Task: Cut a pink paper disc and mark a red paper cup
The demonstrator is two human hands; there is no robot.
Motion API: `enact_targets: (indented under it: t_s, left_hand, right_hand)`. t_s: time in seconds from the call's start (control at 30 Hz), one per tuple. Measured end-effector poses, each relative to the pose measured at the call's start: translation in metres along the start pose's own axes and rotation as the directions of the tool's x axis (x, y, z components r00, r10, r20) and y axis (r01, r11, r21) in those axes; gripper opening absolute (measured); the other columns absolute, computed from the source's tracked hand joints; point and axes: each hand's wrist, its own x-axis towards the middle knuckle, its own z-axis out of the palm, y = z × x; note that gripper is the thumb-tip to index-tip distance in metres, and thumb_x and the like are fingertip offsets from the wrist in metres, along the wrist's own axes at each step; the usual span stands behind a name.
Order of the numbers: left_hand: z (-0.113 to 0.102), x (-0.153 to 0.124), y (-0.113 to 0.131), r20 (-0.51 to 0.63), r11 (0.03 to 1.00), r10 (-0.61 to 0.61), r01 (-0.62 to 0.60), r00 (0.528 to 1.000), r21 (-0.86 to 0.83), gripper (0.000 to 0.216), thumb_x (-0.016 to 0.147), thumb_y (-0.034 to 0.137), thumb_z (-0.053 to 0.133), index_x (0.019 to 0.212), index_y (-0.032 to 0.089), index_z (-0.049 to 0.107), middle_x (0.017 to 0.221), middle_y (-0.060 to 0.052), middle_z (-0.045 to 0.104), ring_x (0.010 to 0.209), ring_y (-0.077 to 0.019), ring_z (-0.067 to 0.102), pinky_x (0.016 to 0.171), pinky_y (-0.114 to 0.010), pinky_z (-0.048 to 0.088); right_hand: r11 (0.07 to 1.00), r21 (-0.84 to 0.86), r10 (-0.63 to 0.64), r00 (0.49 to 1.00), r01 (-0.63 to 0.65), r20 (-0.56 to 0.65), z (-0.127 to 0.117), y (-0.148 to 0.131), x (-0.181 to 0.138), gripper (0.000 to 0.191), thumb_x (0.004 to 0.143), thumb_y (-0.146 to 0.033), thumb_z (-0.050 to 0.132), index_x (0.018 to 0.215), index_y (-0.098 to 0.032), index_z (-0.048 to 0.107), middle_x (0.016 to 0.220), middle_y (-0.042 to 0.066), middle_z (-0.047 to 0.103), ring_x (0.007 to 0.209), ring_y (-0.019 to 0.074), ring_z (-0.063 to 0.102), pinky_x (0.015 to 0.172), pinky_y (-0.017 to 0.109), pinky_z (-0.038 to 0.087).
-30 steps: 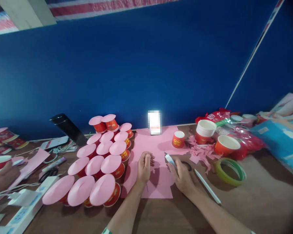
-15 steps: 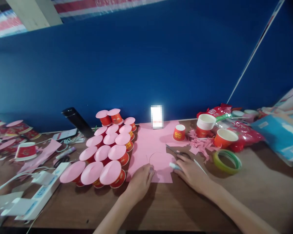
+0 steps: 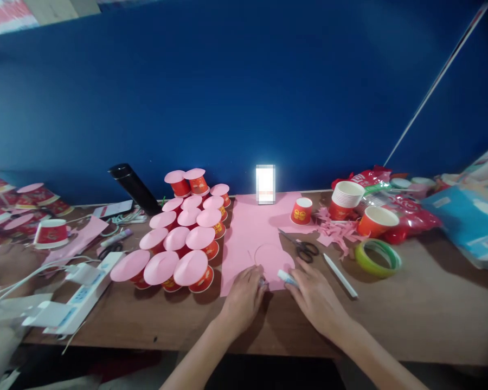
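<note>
A pink paper sheet (image 3: 250, 227) lies on the wooden table, with a circle (image 3: 269, 256) outlined near its front edge. My left hand (image 3: 242, 300) rests at that front edge, fingers curled and pinched on something small I cannot make out. My right hand (image 3: 315, 297) is beside it, closed round a small white and blue glue stick (image 3: 287, 278) whose tip points at the paper. Black scissors (image 3: 305, 249) and a white pen (image 3: 340, 267) lie just right of the sheet.
Several red paper cups topped with pink discs (image 3: 183, 238) stand left of the sheet. A lit phone (image 3: 265, 184) leans on the blue wall. Upright cups (image 3: 344, 200), pink scraps (image 3: 339, 234), a green tape roll (image 3: 377, 258) are at right. A power strip (image 3: 71, 300) and another person's hand (image 3: 10, 264) are at left.
My view has pulled back and tilted. Both hands slid toward the near edge of the pink sheet, uncovering the scissors and the drawn circle. The right hand keeps the glue stick.
</note>
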Motion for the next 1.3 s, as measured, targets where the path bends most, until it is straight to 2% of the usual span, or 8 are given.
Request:
enact_targets:
  t_s: [0.1,0.17,0.23,0.43,0.6,0.9,1.07,1.3]
  left_hand:
    - [-0.010,0.000,0.002,-0.002,0.997,-0.018,0.017,1.000,-0.078,0.030,0.092,0.022,0.037,0.120,0.015,0.047,0.120,-0.012,0.056,0.113,-0.0211,0.050,0.097,-0.038,0.042]
    - [-0.018,0.003,0.004,0.040,0.992,-0.069,0.073,0.997,-0.104,0.019,0.088,0.017,0.039,0.101,0.018,0.054,0.099,-0.007,0.061,0.093,-0.0190,0.056,0.083,-0.034,0.047]
    - [-0.023,0.008,0.004,0.052,0.996,-0.065,0.068,0.997,-0.062,0.018,0.084,0.013,0.041,0.094,0.019,0.055,0.091,-0.005,0.058,0.086,-0.0185,0.054,0.077,-0.032,0.046]
    - [-0.017,0.021,0.000,0.150,0.981,-0.008,-0.021,0.989,0.195,0.033,0.085,0.013,0.039,0.111,0.025,0.056,0.095,-0.006,0.054,0.089,-0.0209,0.051,0.072,-0.031,0.044]
    - [-0.007,0.020,-0.004,0.181,0.957,0.002,-0.055,0.984,0.286,0.038,0.084,0.011,0.039,0.115,0.026,0.055,0.095,-0.006,0.054,0.085,-0.0206,0.050,0.073,-0.032,0.044]
    - [-0.003,0.014,-0.006,0.151,0.952,0.026,-0.071,0.988,0.298,0.039,0.083,0.010,0.041,0.116,0.026,0.055,0.094,-0.006,0.053,0.090,-0.0219,0.049,0.082,-0.036,0.044]
    - [-0.005,0.012,-0.007,0.089,0.984,0.005,-0.021,0.996,0.176,0.041,0.080,0.006,0.041,0.114,0.023,0.056,0.096,-0.007,0.053,0.090,-0.0194,0.050,0.079,-0.031,0.045]
    - [-0.008,0.024,-0.008,0.090,0.983,-0.044,0.027,0.995,0.180,0.031,0.091,0.021,0.037,0.114,0.023,0.058,0.089,-0.006,0.059,0.085,-0.0193,0.055,0.070,-0.029,0.047]
  right_hand:
    - [0.997,0.080,0.015,1.000,-0.015,0.005,-0.008,0.009,0.000,0.020,0.091,-0.023,0.048,0.108,-0.018,0.056,0.108,0.011,0.065,0.112,0.0284,0.056,0.091,0.042,0.047]
    - [0.989,0.126,0.069,0.997,-0.071,0.024,-0.012,0.016,0.001,0.022,0.093,-0.027,0.044,0.110,-0.019,0.055,0.107,0.011,0.066,0.102,0.0261,0.061,0.084,0.039,0.049]
    - [0.979,0.162,0.120,0.992,-0.125,0.042,-0.013,0.021,0.001,0.023,0.095,-0.029,0.040,0.110,-0.019,0.054,0.105,0.011,0.066,0.097,0.0251,0.063,0.079,0.037,0.050]
    - [0.969,0.214,0.105,0.990,-0.123,0.096,-0.007,0.023,0.000,0.021,0.094,-0.028,0.040,0.105,-0.020,0.056,0.101,0.010,0.067,0.095,0.0242,0.063,0.082,0.037,0.049]
    - [0.978,0.199,0.050,0.996,-0.064,0.075,-0.004,0.022,0.004,0.021,0.093,-0.025,0.043,0.106,-0.019,0.059,0.109,0.012,0.065,0.114,0.0264,0.055,0.093,0.042,0.045]
    - [0.988,0.146,0.034,0.994,-0.049,0.108,0.004,0.025,0.012,0.024,0.092,-0.024,0.046,0.111,-0.020,0.060,0.110,0.010,0.066,0.122,0.0278,0.049,0.097,0.044,0.044]
    - [0.983,0.181,0.036,0.998,-0.043,0.042,0.000,0.025,0.012,0.023,0.091,-0.023,0.046,0.111,-0.019,0.058,0.111,0.011,0.065,0.114,0.0279,0.054,0.095,0.044,0.045]
    - [0.961,0.255,0.112,0.994,-0.105,-0.013,-0.012,0.020,0.013,0.030,0.093,-0.024,0.038,0.119,-0.019,0.051,0.115,0.011,0.064,0.107,0.0243,0.060,0.090,0.038,0.048]
